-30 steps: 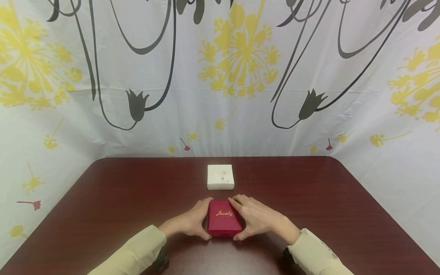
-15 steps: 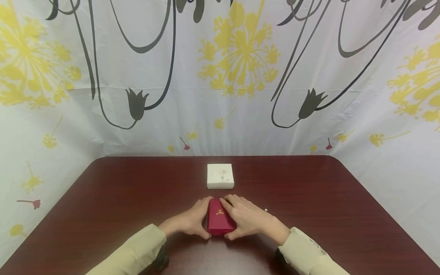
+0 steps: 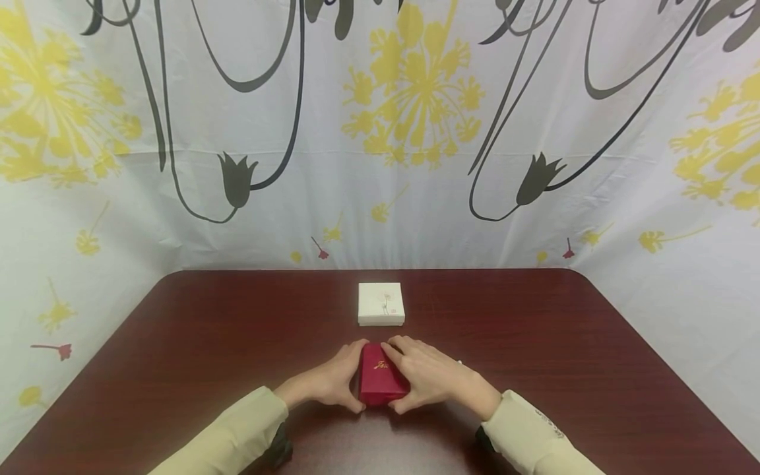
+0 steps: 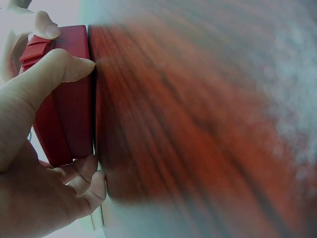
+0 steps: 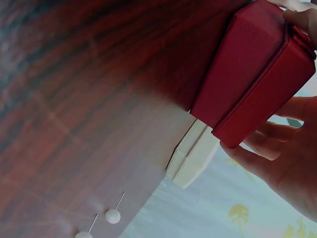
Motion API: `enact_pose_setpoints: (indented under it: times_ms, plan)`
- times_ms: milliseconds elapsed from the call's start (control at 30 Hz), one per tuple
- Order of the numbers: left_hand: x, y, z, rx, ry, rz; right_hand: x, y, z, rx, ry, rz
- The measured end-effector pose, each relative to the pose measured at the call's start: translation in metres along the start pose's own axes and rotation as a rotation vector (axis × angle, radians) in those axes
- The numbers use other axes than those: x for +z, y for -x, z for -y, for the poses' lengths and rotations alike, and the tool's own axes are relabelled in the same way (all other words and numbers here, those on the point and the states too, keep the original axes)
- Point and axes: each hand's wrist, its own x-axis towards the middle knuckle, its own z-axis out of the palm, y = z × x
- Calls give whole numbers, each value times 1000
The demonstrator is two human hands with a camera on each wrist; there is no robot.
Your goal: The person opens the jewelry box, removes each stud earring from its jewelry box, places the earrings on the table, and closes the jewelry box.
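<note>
A red jewelry box [image 3: 380, 382] with gold lettering stands on the table, its lid down. My left hand [image 3: 334, 380] grips its left side, with the thumb at the near face and the fingers at the far edge. On the opposite side, my right hand [image 3: 430, 374] holds the box the same way and covers part of the lettering. The left wrist view shows the left thumb [image 4: 62, 67] against the front of the red box [image 4: 77, 109]. Seen from the right wrist, the red box [image 5: 257, 74] has right-hand fingers [image 5: 247, 161] curled behind it.
A small white box [image 3: 380, 304] with a flower print lies behind the red one. To the right are two white round beads [image 5: 113, 216] on thin metal posts, mostly hidden by the right hand in the head view. A patterned cloth [image 3: 380, 218] hangs behind the dark wooden table [image 3: 208, 330].
My right hand has shifted left, covering more of the red box and revealing a white bead behind it. The left hand has kept its place. Little differs over the last half second.
</note>
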Motion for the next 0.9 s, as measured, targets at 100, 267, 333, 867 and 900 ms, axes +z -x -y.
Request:
enact_pose_setpoints:
  times_ms: [100, 267, 333, 867, 900]
  plan:
    - [0, 0, 0, 5, 1, 2, -1, 1, -1, 16, -15, 12]
    - [0, 0, 0, 9, -1, 1, -3, 3, -2, 31, -36, 26]
    - [0, 1, -1, 3, 1, 4, -5, 5, -3, 48, -57, 38]
    - [0, 0, 0, -22, 18, 13, -7, 17, -10, 117, -134, 67]
    - [-1, -1, 0, -25, 19, 12, -7, 18, -10, 114, -133, 60]
